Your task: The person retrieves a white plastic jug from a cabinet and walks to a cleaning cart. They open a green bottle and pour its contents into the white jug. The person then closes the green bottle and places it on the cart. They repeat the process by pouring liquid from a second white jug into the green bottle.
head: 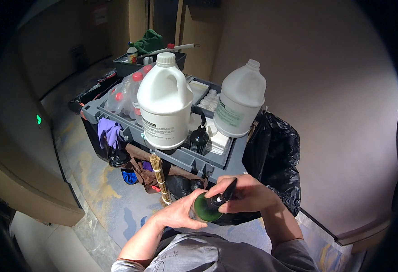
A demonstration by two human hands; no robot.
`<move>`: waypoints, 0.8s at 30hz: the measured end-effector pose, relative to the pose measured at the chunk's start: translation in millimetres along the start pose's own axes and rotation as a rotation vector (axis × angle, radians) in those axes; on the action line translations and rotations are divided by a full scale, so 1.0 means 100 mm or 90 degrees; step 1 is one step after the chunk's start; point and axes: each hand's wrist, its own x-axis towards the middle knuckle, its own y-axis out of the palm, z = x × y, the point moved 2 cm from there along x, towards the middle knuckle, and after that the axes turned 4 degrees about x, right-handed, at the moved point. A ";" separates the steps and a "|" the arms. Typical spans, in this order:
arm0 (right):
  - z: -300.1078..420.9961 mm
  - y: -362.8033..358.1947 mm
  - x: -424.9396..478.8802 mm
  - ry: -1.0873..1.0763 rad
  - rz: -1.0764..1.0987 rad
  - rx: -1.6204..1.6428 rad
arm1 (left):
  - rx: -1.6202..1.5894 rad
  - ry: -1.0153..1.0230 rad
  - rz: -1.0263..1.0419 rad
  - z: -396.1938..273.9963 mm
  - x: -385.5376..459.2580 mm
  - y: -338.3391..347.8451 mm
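Note:
A green pump bottle with a black pump head is held close to my body, in front of the cart. My left hand wraps around the bottle's body. At its top, the fingers of my right hand grip the black pump collar. A second, dark pump bottle stands upright on the cart. To its left is a white plastic jug with its cap on. The other white jug, at the right, has an uncapped neck. A small white cap lies between the dark bottle and that jug.
The grey housekeeping cart also carries clear bottles with red caps, small white bottles and a dark caddy. Purple gloves and a twig brush hang in front. Black bags flank the right wall.

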 end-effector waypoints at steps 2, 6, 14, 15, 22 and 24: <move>0.00 0.01 -0.02 0.116 -0.016 -0.106 | 0.006 -0.022 0.010 -0.05 -0.02 -0.01; 0.06 0.02 0.07 -0.033 0.068 0.071 | 0.004 -0.005 0.021 -0.10 -0.06 0.00; 0.21 0.12 0.11 0.028 0.100 0.048 | -0.101 -0.012 0.019 -0.11 -0.19 0.02; 0.21 0.07 0.15 0.013 0.153 0.012 | -0.088 0.004 0.021 -0.09 -0.18 0.02; 0.30 0.16 0.21 0.094 0.075 -0.339 | -0.084 -0.076 -0.015 -0.05 -0.24 0.02; 0.29 0.17 0.23 0.020 0.132 -0.147 | -0.058 -0.031 -0.005 -0.03 -0.25 0.01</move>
